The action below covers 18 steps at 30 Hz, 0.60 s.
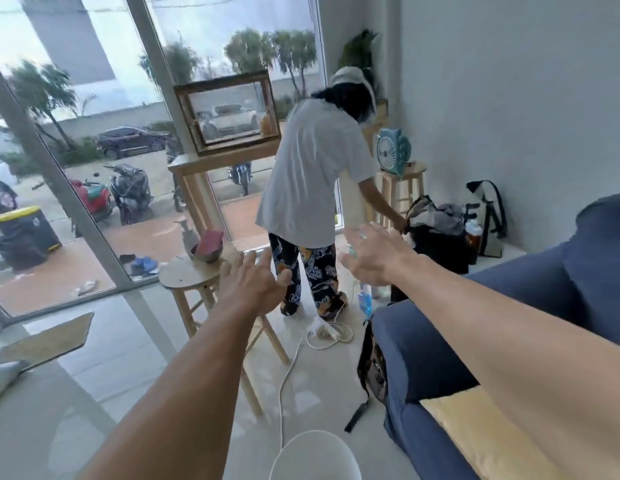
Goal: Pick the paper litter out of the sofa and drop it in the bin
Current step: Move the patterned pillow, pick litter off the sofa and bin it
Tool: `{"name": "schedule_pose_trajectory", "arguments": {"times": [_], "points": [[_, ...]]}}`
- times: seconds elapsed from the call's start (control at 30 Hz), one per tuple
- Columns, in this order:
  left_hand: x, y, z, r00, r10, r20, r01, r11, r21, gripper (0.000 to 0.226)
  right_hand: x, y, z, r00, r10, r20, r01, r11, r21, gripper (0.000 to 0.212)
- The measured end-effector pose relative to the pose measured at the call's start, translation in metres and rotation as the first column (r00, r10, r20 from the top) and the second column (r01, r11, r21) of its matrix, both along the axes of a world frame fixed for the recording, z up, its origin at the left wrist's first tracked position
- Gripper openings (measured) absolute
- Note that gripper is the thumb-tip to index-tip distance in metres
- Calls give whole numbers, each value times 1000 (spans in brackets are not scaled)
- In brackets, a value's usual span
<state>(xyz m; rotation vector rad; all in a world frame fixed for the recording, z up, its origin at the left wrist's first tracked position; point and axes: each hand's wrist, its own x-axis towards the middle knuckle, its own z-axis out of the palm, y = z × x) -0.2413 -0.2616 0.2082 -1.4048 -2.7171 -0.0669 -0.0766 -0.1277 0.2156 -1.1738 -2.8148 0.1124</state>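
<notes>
Both my arms stretch forward at chest height with the fingers spread and nothing in them. My left hand (251, 280) hovers above a round wooden stool. My right hand (374, 252) is out over the floor, left of the blue sofa (440, 344). The sofa fills the lower right, with a yellow cushion (475, 434) on its seat. A round white rim (315, 455), possibly the bin, shows at the bottom edge between my arms. No paper litter is visible.
A person in a white shirt (312, 174) stands ahead, bent toward bags (436, 230) by the wall. The round stool (189, 275) carries a bowl and a bottle. A white cable and power strip (324, 332) lie on the floor. A black backpack (372, 362) leans on the sofa's end.
</notes>
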Motion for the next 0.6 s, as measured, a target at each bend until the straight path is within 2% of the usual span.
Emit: {"name": "schedule_pose_trajectory", "arguments": {"times": [0.13, 0.23, 0.43, 0.47, 0.57, 0.6], "points": [[27, 29, 83, 996, -86, -17, 86, 995, 53, 70, 40, 16, 76, 997, -74, 9, 74, 997, 34, 64], [46, 46, 118, 988, -156, -23, 157, 985, 71, 70, 73, 23, 106, 989, -149, -3, 149, 988, 43, 64], [90, 84, 134, 935, -354, -34, 355, 927, 122, 70, 140, 22, 129, 941, -338, -31, 339, 937, 88, 61], [113, 94, 134, 902, -432, -25, 432, 894, 116, 69, 167, 14, 131, 910, -414, -31, 415, 904, 101, 60], [144, 104, 137, 876, -482, -23, 481, 868, 120, 65, 205, 0, 136, 876, -482, -29, 482, 871, 92, 58], [164, 108, 135, 840, -542, -10, 539, 833, 121, 64, 227, -11, 133, 841, -540, -19, 540, 837, 87, 59]]}}
